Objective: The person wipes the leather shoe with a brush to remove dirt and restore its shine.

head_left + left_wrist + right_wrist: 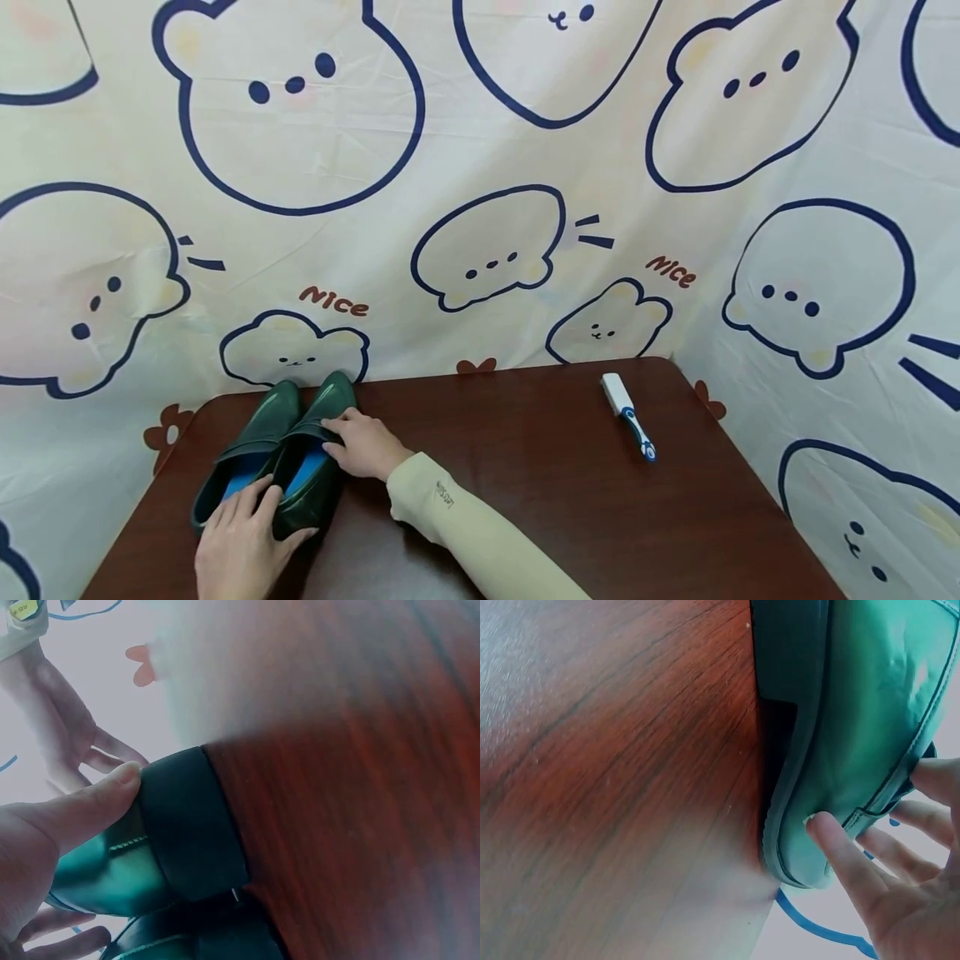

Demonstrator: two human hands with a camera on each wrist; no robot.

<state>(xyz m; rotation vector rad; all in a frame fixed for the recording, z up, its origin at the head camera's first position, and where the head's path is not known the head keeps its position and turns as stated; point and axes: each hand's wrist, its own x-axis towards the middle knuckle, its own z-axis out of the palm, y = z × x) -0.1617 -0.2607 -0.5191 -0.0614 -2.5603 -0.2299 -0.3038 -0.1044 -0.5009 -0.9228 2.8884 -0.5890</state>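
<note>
Two dark green loafers with blue insoles stand side by side at the table's back left, toes to the back. My left hand (243, 533) is at their heel end, its fingers over the rims and its thumb against the heel of the right loafer (335, 398). That loafer's dark heel block (193, 825) shows close up in the left wrist view. Beside it is the left loafer (279, 410). With straight fingers my right hand (369, 443) touches the right loafer's strap area from the right. In the right wrist view, a fingertip rests on its glossy side (855, 727).
A brush (630, 418) with a white head and blue-and-white handle lies at the right on the brown wooden table (495, 467). A pale cloth (517, 158) printed with bear heads hangs behind and around the table edges.
</note>
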